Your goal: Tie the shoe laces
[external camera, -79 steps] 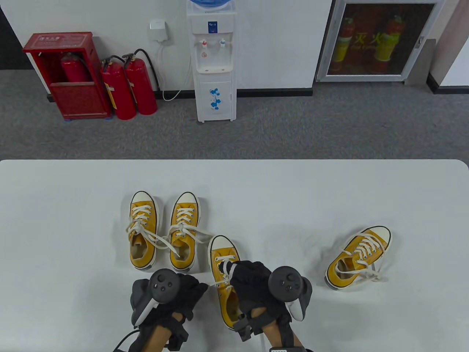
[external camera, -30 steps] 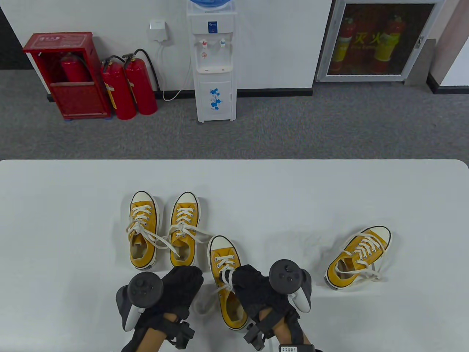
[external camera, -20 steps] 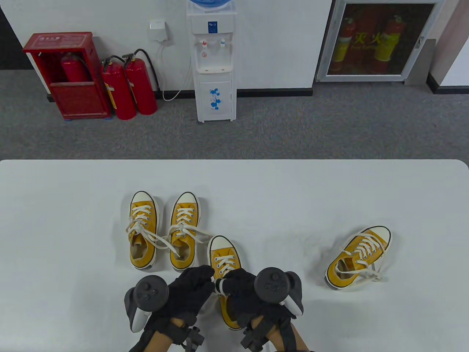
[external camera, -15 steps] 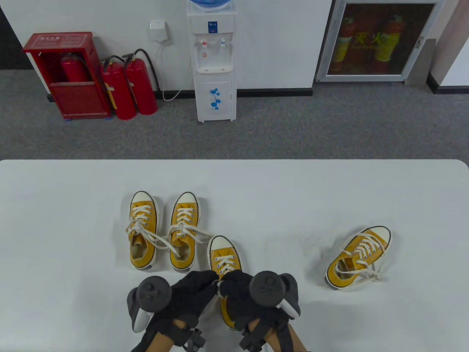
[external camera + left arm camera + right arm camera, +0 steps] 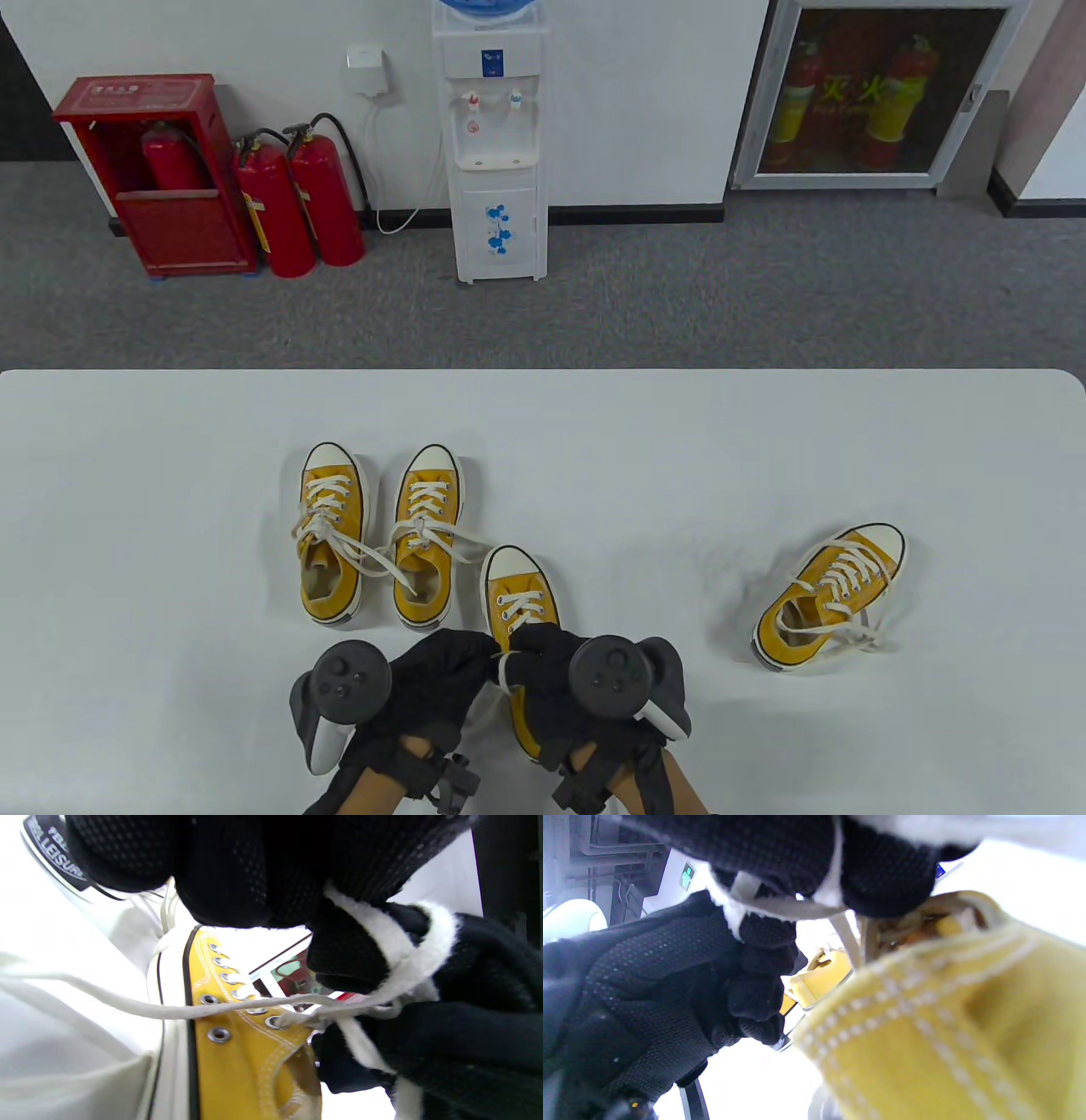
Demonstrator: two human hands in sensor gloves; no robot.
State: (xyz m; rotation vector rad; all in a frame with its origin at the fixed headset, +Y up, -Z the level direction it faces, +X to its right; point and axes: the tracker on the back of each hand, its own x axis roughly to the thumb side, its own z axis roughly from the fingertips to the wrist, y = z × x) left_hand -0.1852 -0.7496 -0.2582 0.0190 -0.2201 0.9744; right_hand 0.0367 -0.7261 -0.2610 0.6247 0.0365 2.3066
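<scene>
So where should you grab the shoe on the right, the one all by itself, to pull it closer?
Probably by its heel rim. The lone shoe sits slanted, toe pointing away to the right and open heel toward the hands, so the right hand could come from its near-left end. Its loose laces trail on the table on its near-right side.

We count four yellow canvas sneakers with white toe caps and white laces (image 5: 333, 531), two black gloved hands (image 5: 437, 679), two round dark trackers (image 5: 342, 682), three red fire extinguishers (image 5: 273, 208), one red extinguisher cabinet (image 5: 182, 225), one white water dispenser (image 5: 496, 144), one white table (image 5: 170, 475).
</scene>
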